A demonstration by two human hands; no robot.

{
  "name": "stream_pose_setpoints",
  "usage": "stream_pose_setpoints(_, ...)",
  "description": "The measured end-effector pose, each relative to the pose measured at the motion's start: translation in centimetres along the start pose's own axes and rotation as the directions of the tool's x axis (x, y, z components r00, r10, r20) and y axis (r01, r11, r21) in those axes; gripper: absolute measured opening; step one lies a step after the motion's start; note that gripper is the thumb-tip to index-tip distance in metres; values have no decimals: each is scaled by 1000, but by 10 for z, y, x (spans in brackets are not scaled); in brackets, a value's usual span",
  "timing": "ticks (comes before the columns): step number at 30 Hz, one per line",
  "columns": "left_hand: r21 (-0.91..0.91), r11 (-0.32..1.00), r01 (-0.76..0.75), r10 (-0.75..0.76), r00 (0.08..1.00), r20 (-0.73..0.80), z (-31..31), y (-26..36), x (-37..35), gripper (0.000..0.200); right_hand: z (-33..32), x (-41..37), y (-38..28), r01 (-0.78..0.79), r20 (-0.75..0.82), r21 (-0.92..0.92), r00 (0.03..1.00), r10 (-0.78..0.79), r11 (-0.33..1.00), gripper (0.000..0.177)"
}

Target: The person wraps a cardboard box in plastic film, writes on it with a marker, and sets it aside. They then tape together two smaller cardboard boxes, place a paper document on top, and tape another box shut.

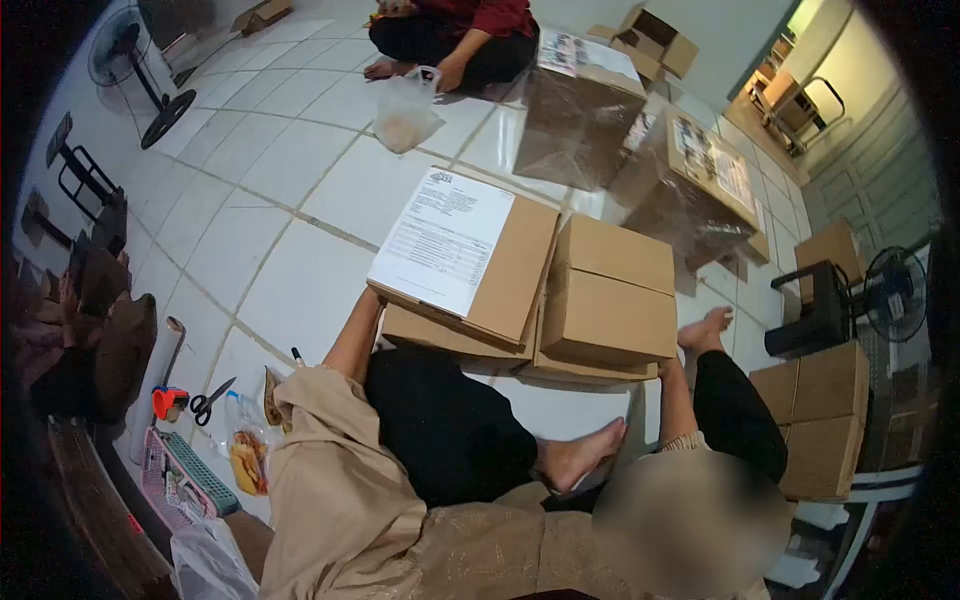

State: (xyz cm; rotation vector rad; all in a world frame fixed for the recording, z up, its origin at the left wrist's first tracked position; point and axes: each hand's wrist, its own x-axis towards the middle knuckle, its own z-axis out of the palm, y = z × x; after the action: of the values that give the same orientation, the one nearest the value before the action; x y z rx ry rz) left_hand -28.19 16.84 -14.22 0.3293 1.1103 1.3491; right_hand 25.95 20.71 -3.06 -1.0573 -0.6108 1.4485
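Note:
My left hand (374,302) is at the near left corner of a flat cardboard box (528,258), its fingers hidden behind the cardboard. A printed paper sheet (440,240) lies on that box. My right hand (668,370) grips the near right corner of the lower cardboard box (590,372), fingers mostly out of sight. On top of this lower box, to the right of the papered one, sits a smaller closed cardboard box (612,305). The stack stands in front of my legs, between both hands.
Scissors (212,402), an orange tape dispenser (168,403) and a plastic basket (195,475) lie on the left. Plastic-wrapped cartons (575,125) stand beyond the stack. Another person (465,45) sits ahead, near a plastic bag (405,115). A fan (890,295) and cartons (815,420) are on the right.

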Motion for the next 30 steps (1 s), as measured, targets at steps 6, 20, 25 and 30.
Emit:
stream_pose_setpoints(6, 16, 998, 66, -67, 996, 56, 34, -15, -47, 65, -83, -15, 27, -203, 3, -75, 979, 204, 976, 46)
stream_pose_setpoints(20, 130, 938, -322, 298, 938, 177, 54, -12, -150, 55, -6, -91, 5, -13, 258, 14, 966, 9, 1000, 60)
stream_pose_setpoints(25, 563, 594, -574, 532, 806, 260, 35, 11, -185, 54, 2, -146, -15, 17, 153, -299, 988, 31, 954, 74)
stream_pose_setpoints(30, 381, 915, -134, 60, 978, 200, 58, 42, -221, 55, -25, -183, 5, 64, 55, -221, 997, -53, 973, 91)
